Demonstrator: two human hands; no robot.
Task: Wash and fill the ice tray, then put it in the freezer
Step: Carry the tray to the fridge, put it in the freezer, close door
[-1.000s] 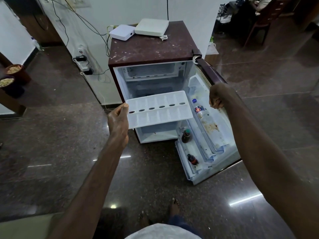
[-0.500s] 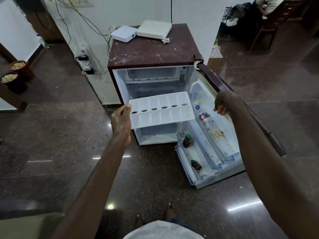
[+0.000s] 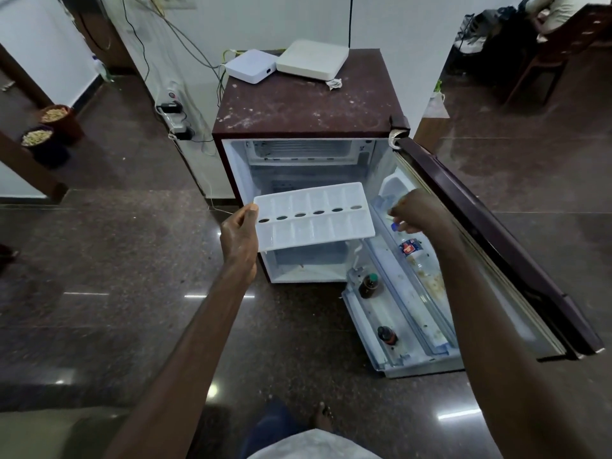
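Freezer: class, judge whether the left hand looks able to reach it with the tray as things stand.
Probably yes. The door stands wide open, the left hand holds the tray before the fridge, and nothing shows between it and the freezer above.

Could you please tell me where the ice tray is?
In the head view's centre, the white plastic ice tray is held by the left hand before the open maroon fridge.

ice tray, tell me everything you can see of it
The ice tray is white, plastic-looking and rectangular: two rows of compartments flank a middle line of six oval holes. It is held roughly level in front of the open fridge. The left hand grips its left short end, thumb on top.
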